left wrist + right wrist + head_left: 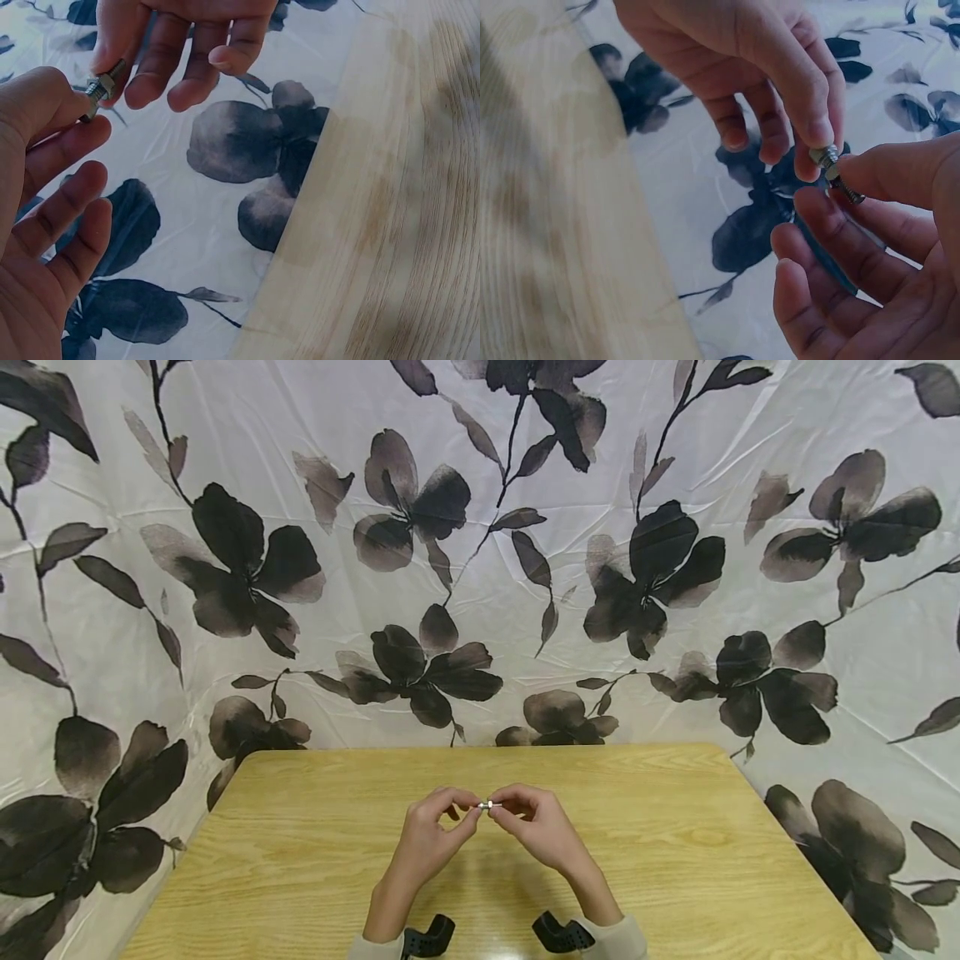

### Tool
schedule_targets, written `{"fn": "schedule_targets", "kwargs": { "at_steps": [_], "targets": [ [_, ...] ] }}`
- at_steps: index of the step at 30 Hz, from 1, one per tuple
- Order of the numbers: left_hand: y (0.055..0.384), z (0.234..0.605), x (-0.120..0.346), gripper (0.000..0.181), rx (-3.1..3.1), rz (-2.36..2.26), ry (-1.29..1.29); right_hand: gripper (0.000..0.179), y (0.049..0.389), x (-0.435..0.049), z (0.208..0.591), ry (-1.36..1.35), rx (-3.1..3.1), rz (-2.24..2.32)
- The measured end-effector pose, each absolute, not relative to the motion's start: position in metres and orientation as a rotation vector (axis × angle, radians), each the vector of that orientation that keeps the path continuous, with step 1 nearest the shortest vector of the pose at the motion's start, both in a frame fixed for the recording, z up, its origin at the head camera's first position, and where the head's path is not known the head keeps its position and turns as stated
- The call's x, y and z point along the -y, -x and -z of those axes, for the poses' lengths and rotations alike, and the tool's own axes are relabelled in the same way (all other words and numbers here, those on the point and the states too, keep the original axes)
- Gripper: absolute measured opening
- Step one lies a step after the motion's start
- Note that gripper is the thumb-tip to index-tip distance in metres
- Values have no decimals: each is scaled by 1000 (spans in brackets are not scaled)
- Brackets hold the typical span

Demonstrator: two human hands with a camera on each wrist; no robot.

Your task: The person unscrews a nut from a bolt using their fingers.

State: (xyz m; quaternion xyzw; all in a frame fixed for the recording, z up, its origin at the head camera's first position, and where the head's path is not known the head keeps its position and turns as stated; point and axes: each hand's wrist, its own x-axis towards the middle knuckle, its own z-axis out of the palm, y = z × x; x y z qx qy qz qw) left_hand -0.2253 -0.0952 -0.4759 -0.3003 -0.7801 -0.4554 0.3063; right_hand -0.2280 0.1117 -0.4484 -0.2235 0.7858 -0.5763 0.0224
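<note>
A small silvery bolt with a nut on its threaded shank is held between both hands over the table. My left hand pinches the head end of the bolt between thumb and index finger. From the other side, my right hand grips the nut with thumb and index finger. In the right wrist view the threaded tip of the bolt sticks out past the nut, toward the right palm. The other fingers of both hands are loosely bent and apart from the hardware.
Under the hands lies a light wood-grain table with rounded far corners. Behind it and along both sides hangs a white cloth printed with dark flowers. Each wrist wears a black camera mount, the left one and the right one.
</note>
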Motion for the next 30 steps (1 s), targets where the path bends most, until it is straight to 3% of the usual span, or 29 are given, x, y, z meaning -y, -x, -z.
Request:
{"fn": "schedule_targets", "kwargs": {
  "at_steps": [16,30],
  "targets": [
    [217,478,102,20,2073,1220,814,17,217,-106,453,747,-2476,1865],
    [219,478,97,19,2047,1186,800,26,221,-109,455,598,-2540,1801]
  ]
}}
